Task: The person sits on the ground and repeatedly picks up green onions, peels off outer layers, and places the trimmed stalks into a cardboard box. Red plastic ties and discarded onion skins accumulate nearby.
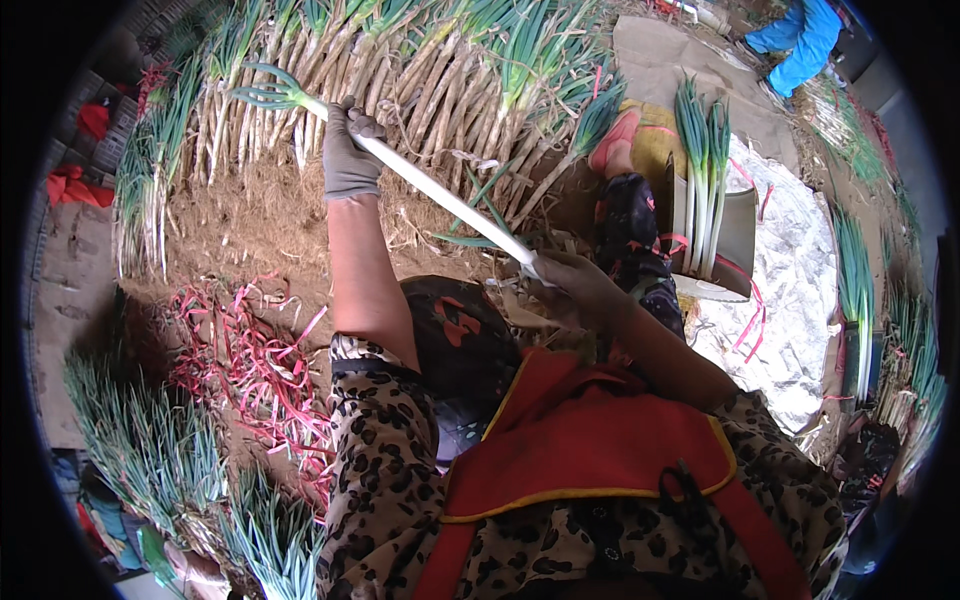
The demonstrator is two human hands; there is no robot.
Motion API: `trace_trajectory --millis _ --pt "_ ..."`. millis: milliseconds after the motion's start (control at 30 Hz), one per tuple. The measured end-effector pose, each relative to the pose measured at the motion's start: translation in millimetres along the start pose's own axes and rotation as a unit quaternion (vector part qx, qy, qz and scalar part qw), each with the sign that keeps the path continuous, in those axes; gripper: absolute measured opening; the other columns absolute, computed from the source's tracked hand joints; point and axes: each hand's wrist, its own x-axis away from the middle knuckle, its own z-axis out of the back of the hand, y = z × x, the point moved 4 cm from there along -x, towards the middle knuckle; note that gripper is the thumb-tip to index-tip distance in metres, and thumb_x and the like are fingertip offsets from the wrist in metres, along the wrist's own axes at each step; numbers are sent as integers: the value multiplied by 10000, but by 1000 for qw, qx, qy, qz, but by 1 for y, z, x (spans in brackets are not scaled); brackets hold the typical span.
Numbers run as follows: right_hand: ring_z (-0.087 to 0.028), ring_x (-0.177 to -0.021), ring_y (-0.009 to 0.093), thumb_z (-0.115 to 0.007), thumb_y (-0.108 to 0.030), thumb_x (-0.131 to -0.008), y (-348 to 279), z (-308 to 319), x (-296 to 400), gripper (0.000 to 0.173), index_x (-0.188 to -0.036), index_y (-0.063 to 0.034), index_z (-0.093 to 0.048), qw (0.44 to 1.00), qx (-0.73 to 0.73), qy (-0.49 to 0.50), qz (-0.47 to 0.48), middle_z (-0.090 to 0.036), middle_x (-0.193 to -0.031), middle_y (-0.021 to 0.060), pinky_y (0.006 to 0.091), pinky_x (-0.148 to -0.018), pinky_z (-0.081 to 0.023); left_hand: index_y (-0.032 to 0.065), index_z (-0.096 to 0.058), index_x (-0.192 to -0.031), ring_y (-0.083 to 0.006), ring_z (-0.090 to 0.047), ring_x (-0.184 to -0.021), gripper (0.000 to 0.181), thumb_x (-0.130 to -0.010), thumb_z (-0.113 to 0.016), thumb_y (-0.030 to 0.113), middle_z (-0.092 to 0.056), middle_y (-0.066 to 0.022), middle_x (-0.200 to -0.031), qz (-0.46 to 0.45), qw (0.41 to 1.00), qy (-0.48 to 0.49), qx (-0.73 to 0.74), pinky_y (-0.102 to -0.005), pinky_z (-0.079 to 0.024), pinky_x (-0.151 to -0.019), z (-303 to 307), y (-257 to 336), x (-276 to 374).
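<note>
My left hand point(351, 154), in a grey glove, is closed round the upper white stem of a long green onion point(442, 199), just below its green leaves. My right hand point(574, 289), gloved and in shadow, holds the root end of the same stalk, which slants down to the right across the view. Behind my left hand stands a dense row of unpeeled green onions point(427, 97), soil-brown, with fibrous roots towards me. Right of my knee, several clean white-stemmed green onions point(703, 187) lie in a curved holder point(739, 247) with pink ties.
Pink plastic strips point(262, 367) lie tangled on the ground at left, above more green onions point(150, 435). A white sheet point(795, 285) spreads beyond the holder. Another bundle point(855, 285) lies at far right. A person in blue trousers point(799, 45) is at upper right.
</note>
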Motion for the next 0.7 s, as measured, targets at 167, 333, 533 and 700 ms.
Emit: trace_trajectory --millis 167,333,533,700 --pt "-526 -621 68 -547 -332 -975 1 6 47 305 -1066 -49 -612 996 65 55 -18 -513 -727 -27 251 -503 -400 81 -560 -953 -74 -419 -476 275 -998 -525 350 -495 29 -667 -8 999 33 -7 -243 -392 -438 -3 -6 6" --pt "-620 -868 238 -596 -268 -917 65 67 93 272 -1100 -70 -627 681 663 -59 306 -615 -996 91 358 -702 -514 75 -543 -934 -87 -417 -470 274 -995 -534 342 -493 16 -670 -43 999 18 -20 -252 -391 -427 25 31 -5" --pt "-556 -1175 353 -670 -274 -869 -9 66 73 432 -1247 -85 -583 824 467 165 275 -577 -1271 177 405 -947 -486 59 -553 -1080 -93 -451 -560 265 -996 -539 309 -482 2 -710 -32 993 -18 -113 -246 -420 -485 -14 -14 6" --pt "-598 -1091 369 -619 -251 -923 -2 45 34 531 -1385 -70 -429 808 434 167 361 -597 -1153 227 431 -910 -471 54 -535 -1245 -109 -544 -678 381 -995 -538 342 -580 -55 -876 64 970 -172 -157 -250 -521 -613 -112 -101 36"
